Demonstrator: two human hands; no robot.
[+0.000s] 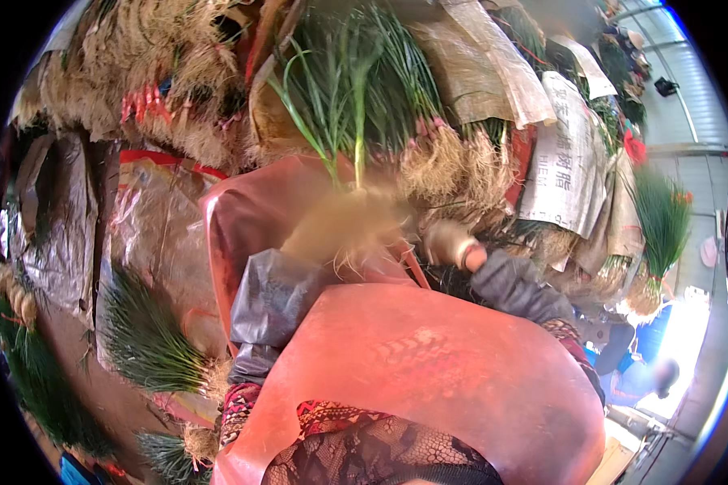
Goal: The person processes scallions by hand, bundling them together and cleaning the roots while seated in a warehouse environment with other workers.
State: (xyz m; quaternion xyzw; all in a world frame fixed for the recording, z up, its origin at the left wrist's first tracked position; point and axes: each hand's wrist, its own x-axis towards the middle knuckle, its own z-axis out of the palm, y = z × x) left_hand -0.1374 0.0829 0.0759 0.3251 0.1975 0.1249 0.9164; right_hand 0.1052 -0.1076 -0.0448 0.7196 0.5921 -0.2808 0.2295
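The right hand (pixel 453 244), gloved and coming out of a grey sleeve (pixel 516 287), sits at the rooty base of a bundle of green chives (pixel 356 105) held upright in the middle of the view. The bundle's root end (pixel 349 226) is smeared by motion, so the roots read only as a tan blur just above the red plastic bag (pixel 259 210). The right fingers look curled against the roots, but whether they pinch stalks or only press on them cannot be told. The left hand is hidden: a grey plastic cover (pixel 271 303) lies where that arm would be, so its fingers cannot be judged.

More tied chive bundles (pixel 150 335) lie to the left on clear sheeting, others stand at the far right (pixel 662 214), and a heap of root ends (pixel 162 73) fills the upper left. A large red sheet (pixel 445 372) covers the lap.

To handle the bundle well, it seems wise to grip low, at the firm neck just above the roots, keep the stalks together so none slip free, and work over the red bag so that loose soil and trimmings fall into it rather than onto the lap.
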